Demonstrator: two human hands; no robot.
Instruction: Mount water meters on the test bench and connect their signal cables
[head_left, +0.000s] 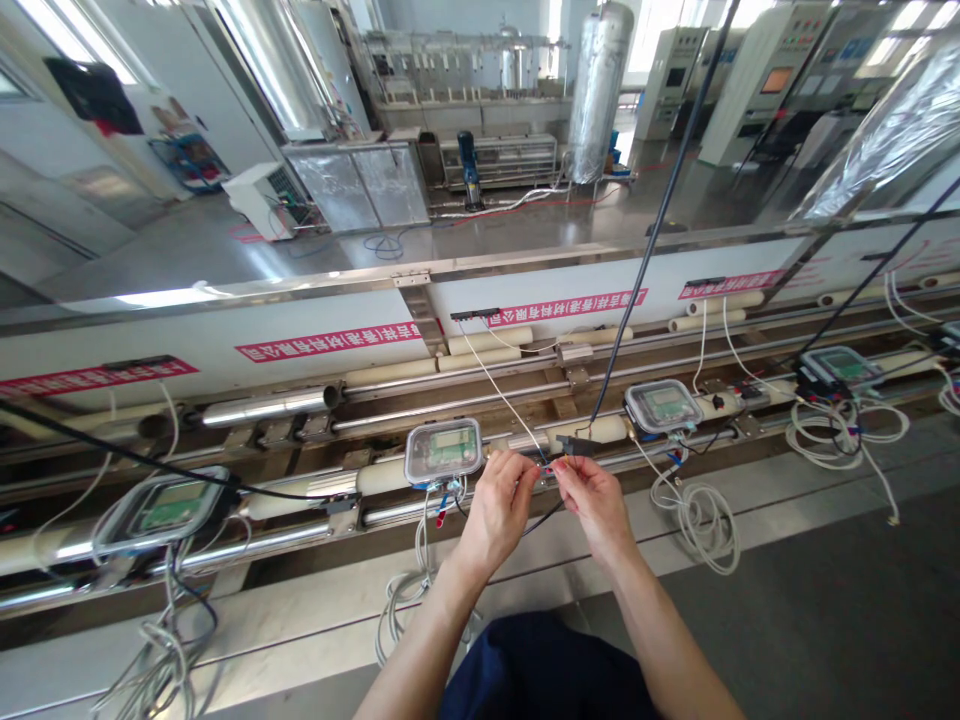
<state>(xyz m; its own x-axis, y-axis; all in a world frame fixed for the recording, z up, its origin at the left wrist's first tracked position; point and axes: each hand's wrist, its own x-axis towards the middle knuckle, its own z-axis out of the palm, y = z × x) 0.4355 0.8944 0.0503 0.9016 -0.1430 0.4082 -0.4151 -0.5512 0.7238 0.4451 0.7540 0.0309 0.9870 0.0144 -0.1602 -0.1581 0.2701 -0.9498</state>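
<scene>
My left hand (501, 502) is closed in a pinch on a thin wire. Close by on the right, my right hand (598, 502) also pinches a thin wire, the fingertips of both hands nearly meeting. A white cable (504, 390) runs down from a black strip (475, 315) on the panel to the fingers, where small bits of blue and red show. How the wire ends meet is too small to tell. Just left of my hands sits a clear-lidded meter (444, 451) with a green circuit board. Behind my fingertips lies a cream pipe (589, 432) carrying a black clamp.
Another meter (664, 407) stands to the right, with a coiled grey cable (705, 528) hanging below it. A further meter (176, 505) is at the left. A black hose (660, 215) slants down near my hands. Steel rails run along the bench; a metal tank (600, 95) stands beyond.
</scene>
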